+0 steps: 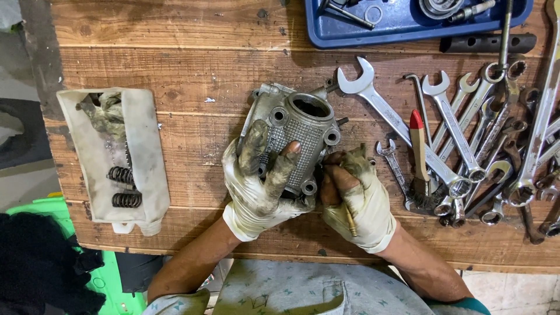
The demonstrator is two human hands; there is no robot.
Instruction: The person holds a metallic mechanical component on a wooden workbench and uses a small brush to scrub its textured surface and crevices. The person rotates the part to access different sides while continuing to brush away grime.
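A grey metal engine cylinder head (303, 125), finned with a round bore on top, lies on the wooden workbench (192, 64). My left hand (259, 184), in a dirty white glove, grips its near side with fingers spread over the fins. In the same kind of glove, my right hand (354, 195) presses against the part's lower right corner and holds a thin brass-coloured rod (350, 220) that points toward me.
Several spanners (466, 134) and a red-tipped brush (419, 154) lie at right. A blue tray (408, 23) with small parts sits at the back. At left a white tray (114, 151) holds springs and a rag. A green object (35, 210) lies below the bench's left edge.
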